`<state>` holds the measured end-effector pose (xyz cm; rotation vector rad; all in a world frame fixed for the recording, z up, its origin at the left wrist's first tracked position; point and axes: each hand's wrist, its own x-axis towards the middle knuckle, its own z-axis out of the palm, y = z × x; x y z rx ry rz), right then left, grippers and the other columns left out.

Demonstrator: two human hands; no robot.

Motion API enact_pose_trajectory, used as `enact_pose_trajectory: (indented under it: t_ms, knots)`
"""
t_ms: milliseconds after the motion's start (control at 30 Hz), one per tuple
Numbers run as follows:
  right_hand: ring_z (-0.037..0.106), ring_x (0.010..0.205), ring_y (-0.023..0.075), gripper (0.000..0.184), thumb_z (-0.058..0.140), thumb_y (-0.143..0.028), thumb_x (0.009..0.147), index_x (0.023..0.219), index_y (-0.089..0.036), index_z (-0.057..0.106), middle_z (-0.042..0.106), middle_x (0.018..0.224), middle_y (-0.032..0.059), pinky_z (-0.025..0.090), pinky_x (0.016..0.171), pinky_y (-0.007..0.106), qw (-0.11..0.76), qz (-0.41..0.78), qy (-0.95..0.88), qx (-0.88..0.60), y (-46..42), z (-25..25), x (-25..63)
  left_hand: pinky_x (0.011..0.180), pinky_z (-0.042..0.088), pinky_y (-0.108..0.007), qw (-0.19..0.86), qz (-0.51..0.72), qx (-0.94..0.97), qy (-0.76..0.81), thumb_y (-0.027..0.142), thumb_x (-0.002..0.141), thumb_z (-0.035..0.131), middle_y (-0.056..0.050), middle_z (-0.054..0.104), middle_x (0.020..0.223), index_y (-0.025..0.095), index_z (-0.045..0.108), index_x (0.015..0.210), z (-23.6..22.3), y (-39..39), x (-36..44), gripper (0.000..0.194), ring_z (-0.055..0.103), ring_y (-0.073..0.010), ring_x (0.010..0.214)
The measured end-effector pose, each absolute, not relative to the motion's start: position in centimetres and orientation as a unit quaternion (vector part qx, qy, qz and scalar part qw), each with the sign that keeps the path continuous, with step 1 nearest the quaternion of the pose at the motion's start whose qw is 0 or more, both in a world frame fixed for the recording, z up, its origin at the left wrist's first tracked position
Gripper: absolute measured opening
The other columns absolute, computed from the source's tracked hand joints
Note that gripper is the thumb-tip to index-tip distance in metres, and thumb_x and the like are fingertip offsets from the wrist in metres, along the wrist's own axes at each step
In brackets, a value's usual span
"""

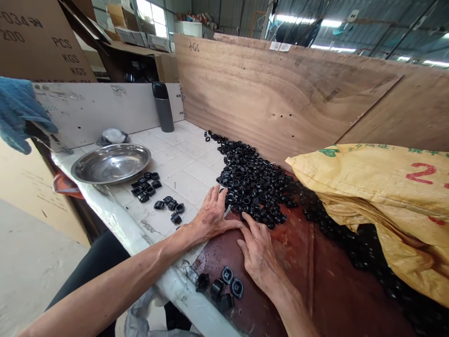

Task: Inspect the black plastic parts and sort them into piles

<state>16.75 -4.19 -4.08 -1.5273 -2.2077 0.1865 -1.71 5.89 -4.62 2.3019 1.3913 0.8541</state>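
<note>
A heap of small black plastic caps (245,178) spreads over the white tiled tabletop and the dark red sheet. At its near edge lies my left hand (212,217), palm down with fingers stretched toward the caps. Close beside it, my right hand (257,248) rests with fingers apart, its fingertips by the nearest caps. Neither hand visibly holds anything. Several larger black caps (222,288) sit on the red sheet near the table's front edge, left of my right wrist. Two small groups of black caps (145,186) lie left of my left hand.
A shallow steel bowl (112,164) stands at the left, with a dark grey flask (163,110) behind it. Wooden boards (280,98) wall the back. At the right, a yellow woven sack (379,187) lies over more black pieces. A blue cloth (23,110) hangs far left.
</note>
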Motion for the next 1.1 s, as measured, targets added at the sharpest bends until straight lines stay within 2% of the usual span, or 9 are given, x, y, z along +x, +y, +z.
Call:
enact_pose_trajectory:
  t_ms: [167,267,400,533,600,700,833,933,1100]
  knots:
    - [0.053,0.122,0.0326,0.035,0.05,-0.013,0.095,0.127,-0.014,0.063,0.052,0.147,0.0156,0.051,0.104,0.052,0.237,0.052,-0.778,-0.58,-4.0,-4.5,18.0,0.119,0.031,-0.066,0.162,0.267,0.85,0.425,0.072,0.076,0.068,-0.031,0.041,0.151,0.004,0.04,0.145,-5.4,5.5,0.0,0.101,0.031,-0.0474,0.148]
    - [0.056,0.119,0.03,0.028,0.051,-0.011,0.093,0.118,-0.015,0.065,0.057,0.134,0.0153,0.052,0.101,0.046,0.267,0.056,-0.767,-0.58,-4.0,-4.5,19.1,0.119,0.03,-0.068,0.147,0.252,0.864,0.411,0.064,0.077,0.073,-0.033,0.039,0.151,0.003,0.04,0.144,-5.5,4.4,0.7,0.096,0.027,-0.0499,0.15]
    - [0.064,0.096,0.0228,0.017,0.052,-0.008,0.089,0.094,-0.02,0.063,0.059,0.106,0.0088,0.055,0.083,0.034,0.278,0.083,-0.745,-0.601,-4.1,-4.2,19.8,0.118,0.032,-0.068,0.162,0.246,0.883,0.365,0.057,0.079,0.074,-0.031,0.036,0.153,0.007,0.033,0.147,-5.7,3.3,0.8,0.094,0.026,-0.0497,0.15]
    - [0.064,0.086,0.0198,0.015,0.052,-0.01,0.088,0.092,-0.021,0.062,0.058,0.098,0.006,0.053,0.073,0.03,0.275,0.095,-0.73,-0.619,-4.1,-4.0,20.0,0.116,0.038,-0.064,0.191,0.289,0.889,0.299,0.056,0.073,0.081,-0.029,0.032,0.153,0.011,0.027,0.149,-5.4,2.7,0.1,0.104,0.03,-0.0457,0.148]
    - [0.064,0.086,0.02,0.015,0.052,-0.011,0.088,0.095,-0.021,0.062,0.059,0.099,0.0065,0.052,0.073,0.03,0.278,0.098,-0.722,-0.626,-4.2,-4.1,20.0,0.111,0.043,-0.063,0.202,0.325,0.877,0.292,0.058,0.066,0.085,-0.026,0.035,0.15,0.015,0.034,0.144,-4.7,2.5,-0.5,0.102,0.037,-0.0437,0.142]
    - [0.064,0.086,0.0214,0.013,0.054,-0.012,0.086,0.093,-0.02,0.062,0.061,0.097,0.0071,0.051,0.074,0.031,0.27,0.101,-0.707,-0.645,-4.4,-3.9,19.9,0.094,0.054,-0.054,0.205,0.341,0.855,0.332,0.046,0.071,0.084,-0.016,0.053,0.124,0.017,0.053,0.121,-3.2,2.1,-1.3,0.066,0.056,-0.0343,0.116]
    - [0.064,0.08,0.0204,0.01,0.059,-0.021,0.088,0.098,-0.021,0.062,0.064,0.098,0.0061,0.051,0.07,0.031,0.286,0.156,-0.674,-0.663,-4.8,-2.9,19.4,0.084,0.056,-0.037,0.244,0.272,0.869,0.335,0.018,0.083,0.067,-0.006,0.062,0.101,0.019,0.063,0.098,-2.0,2.0,-1.7,0.015,0.063,-0.0215,0.093]
    - [0.063,0.076,0.0182,0.01,0.061,-0.027,0.09,0.097,-0.021,0.065,0.066,0.098,0.0057,0.052,0.067,0.029,0.317,0.211,-0.656,-0.651,-5.0,-2.2,19.0,0.086,0.055,-0.032,0.274,0.251,0.87,0.324,0.015,0.09,0.059,-0.004,0.067,0.1,0.02,0.067,0.096,-2.1,2.2,-1.5,0.01,0.067,-0.0186,0.093]
    - [0.063,0.075,0.0183,0.02,0.06,-0.018,0.084,0.1,-0.021,0.072,0.069,0.101,0.0059,0.052,0.071,0.032,0.28,0.214,-0.678,-0.645,-4.9,-2.4,18.9,0.086,0.055,-0.032,0.281,0.258,0.857,0.346,0.028,0.096,0.06,-0.004,0.071,0.1,0.021,0.07,0.104,-2.2,2.1,-1.4,0.014,0.068,-0.0186,0.092]
